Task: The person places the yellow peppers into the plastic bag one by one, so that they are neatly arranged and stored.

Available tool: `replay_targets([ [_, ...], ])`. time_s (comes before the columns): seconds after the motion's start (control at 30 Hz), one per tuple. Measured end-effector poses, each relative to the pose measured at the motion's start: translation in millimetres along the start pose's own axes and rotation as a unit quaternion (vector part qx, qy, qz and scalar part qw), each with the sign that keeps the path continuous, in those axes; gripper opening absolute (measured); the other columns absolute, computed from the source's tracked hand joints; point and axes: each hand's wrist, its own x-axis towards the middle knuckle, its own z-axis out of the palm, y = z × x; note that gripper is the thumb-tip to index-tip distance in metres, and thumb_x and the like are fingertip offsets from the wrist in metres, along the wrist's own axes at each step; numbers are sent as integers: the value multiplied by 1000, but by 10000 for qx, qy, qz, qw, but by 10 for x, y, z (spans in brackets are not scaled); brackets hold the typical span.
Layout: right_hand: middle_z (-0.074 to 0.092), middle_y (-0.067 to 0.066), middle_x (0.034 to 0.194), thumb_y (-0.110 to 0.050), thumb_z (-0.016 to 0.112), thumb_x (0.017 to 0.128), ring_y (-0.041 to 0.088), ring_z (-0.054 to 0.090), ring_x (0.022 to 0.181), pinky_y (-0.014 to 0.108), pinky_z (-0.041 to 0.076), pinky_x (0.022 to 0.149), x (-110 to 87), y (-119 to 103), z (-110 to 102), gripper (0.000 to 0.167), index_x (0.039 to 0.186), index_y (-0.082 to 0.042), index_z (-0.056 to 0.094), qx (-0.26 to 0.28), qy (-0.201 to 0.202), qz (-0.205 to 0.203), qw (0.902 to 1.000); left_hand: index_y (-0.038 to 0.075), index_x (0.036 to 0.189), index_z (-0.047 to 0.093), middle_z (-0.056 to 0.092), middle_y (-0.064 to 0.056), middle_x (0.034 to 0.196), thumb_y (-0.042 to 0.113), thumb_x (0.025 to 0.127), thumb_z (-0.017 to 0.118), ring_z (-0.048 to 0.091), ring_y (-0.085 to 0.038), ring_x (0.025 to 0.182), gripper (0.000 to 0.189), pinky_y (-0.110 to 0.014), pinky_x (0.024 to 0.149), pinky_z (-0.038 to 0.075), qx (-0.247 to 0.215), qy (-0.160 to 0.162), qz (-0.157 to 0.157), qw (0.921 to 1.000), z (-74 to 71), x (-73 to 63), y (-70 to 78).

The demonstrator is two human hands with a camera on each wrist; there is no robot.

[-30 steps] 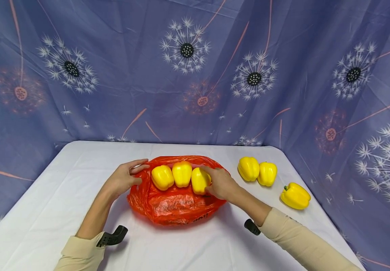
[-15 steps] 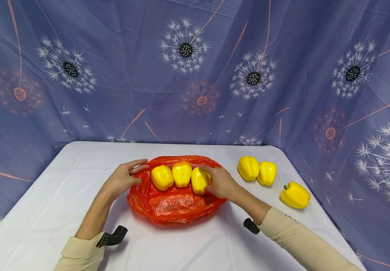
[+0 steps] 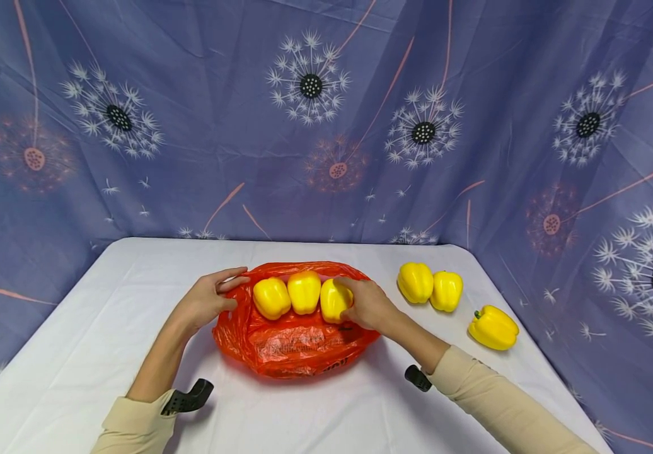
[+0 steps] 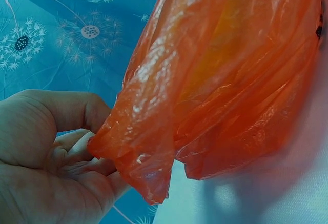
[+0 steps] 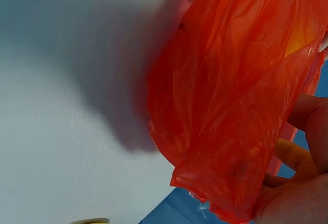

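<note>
A red plastic bag [image 3: 289,347] lies spread open on the white table, with dark print on its front. Three yellow bell peppers sit side by side in its mouth: a left one [image 3: 271,297], a middle one [image 3: 304,292] and a right one [image 3: 333,301]. My left hand [image 3: 200,302] holds the bag's left edge between thumb and fingers; in the left wrist view the gathered plastic [image 4: 138,152] hangs by the fingers. My right hand [image 3: 370,307] grips the right pepper, fingers over its top and thumb at its side. Bag plastic covers part of that hand's work in the right wrist view.
Further right on the table [image 3: 133,271] rest a pair of yellow bell peppers [image 3: 416,282] close together and a single one [image 3: 493,328] with a green stem, near the right edge. A purple dandelion-print cloth [image 3: 219,126] hangs behind and at both sides.
</note>
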Motion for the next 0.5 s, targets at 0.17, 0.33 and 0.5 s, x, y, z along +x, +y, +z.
replay_targets([
  [0.17, 69, 16, 129, -7, 87, 73, 40, 63, 119, 54, 47, 104, 13, 14, 12, 68, 136, -9, 63, 77, 72, -14, 9999, 5, 154, 44, 59, -21, 142, -10, 78, 55, 51, -33, 134, 78, -24, 58, 44, 61, 26, -18, 10000, -2, -2, -4],
  [0.33, 70, 16, 128, -8, 88, 72, 40, 62, 119, 55, 46, 104, 10, 19, 20, 68, 136, -10, 63, 142, 80, 33, 9999, 5, 153, 44, 60, -22, 142, -10, 78, 55, 54, -31, 129, 77, -25, 57, 46, 66, 27, 25, 10000, -2, 2, -7],
  [0.5, 70, 16, 128, -8, 88, 72, 40, 62, 119, 56, 46, 103, -1, 17, 20, 68, 136, -10, 63, 146, 106, 16, 9998, 4, 153, 43, 59, -22, 142, -10, 79, 55, 57, -25, 125, 77, -25, 57, 46, 64, -2, 46, 10000, 1, 1, -6],
])
